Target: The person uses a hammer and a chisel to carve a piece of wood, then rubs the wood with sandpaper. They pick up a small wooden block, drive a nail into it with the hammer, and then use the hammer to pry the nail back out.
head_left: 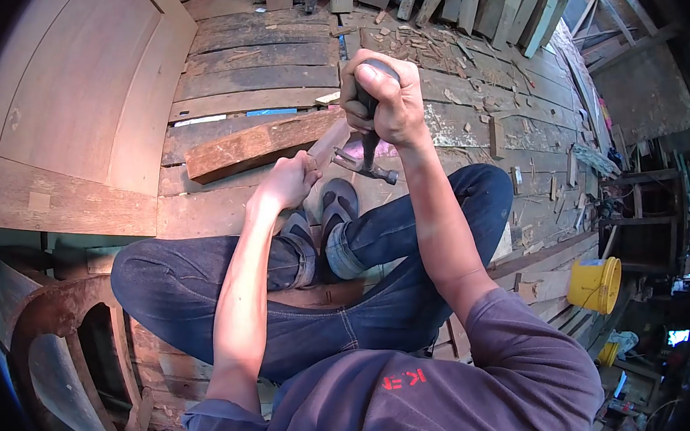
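Observation:
My right hand is closed around the dark grip of a claw hammer, raised in front of me with its metal head hanging down toward my feet. Just left of the hammer head, my left hand is closed on a short flat piece of wood, which slants up and away from the fingers. Behind that piece, a thick reddish wooden beam lies across the floorboards, and the far end of the piece overlaps it in this view.
A large wooden panel stands at the left, above a curved wooden frame. Planks lean along the back. Wood chips litter the plank floor. A yellow bucket sits at the right, near dark shelves.

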`<state>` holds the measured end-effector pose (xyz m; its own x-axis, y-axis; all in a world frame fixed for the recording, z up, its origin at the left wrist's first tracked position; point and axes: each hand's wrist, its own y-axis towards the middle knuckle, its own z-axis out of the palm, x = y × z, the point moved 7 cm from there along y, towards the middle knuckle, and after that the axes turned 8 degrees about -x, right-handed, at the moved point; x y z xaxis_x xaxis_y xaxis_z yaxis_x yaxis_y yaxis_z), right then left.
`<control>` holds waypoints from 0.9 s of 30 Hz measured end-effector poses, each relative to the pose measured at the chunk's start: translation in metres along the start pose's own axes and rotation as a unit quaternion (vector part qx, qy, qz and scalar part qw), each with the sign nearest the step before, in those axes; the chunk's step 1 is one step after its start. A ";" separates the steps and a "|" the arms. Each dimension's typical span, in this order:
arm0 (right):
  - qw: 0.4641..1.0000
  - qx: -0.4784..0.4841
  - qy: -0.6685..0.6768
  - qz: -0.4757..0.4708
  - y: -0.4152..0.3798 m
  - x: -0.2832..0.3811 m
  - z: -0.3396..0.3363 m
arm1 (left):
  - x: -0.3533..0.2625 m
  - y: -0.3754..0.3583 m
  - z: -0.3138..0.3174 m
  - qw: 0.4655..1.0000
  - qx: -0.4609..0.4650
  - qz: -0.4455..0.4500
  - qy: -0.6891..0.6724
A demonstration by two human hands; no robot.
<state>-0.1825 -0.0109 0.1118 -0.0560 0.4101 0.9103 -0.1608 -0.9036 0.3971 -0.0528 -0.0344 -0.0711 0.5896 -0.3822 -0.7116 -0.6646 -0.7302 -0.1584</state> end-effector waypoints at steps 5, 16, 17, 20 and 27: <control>1.000 -0.020 0.002 0.004 0.001 -0.002 -0.002 | 0.002 -0.003 0.004 1.000 0.005 0.008 -0.001; 0.994 -0.103 0.023 0.008 0.006 0.004 -0.028 | -0.014 -0.007 -0.003 0.999 -0.033 -0.016 0.023; 0.995 -0.090 0.029 0.008 0.006 0.004 -0.029 | -0.014 -0.008 -0.004 0.999 -0.029 -0.020 0.018; 0.997 -0.069 0.043 0.013 0.004 0.006 -0.024 | -0.012 -0.008 -0.006 0.999 -0.020 -0.018 0.018; 0.999 0.000 0.031 0.013 -0.001 0.009 -0.008 | 0.008 -0.002 0.004 1.000 0.011 0.003 0.008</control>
<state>-0.1904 -0.0051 0.1185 -0.1217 0.3934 0.9113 -0.1582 -0.9141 0.3735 -0.0487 -0.0336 -0.0796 0.5926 -0.3958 -0.7016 -0.6779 -0.7154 -0.1691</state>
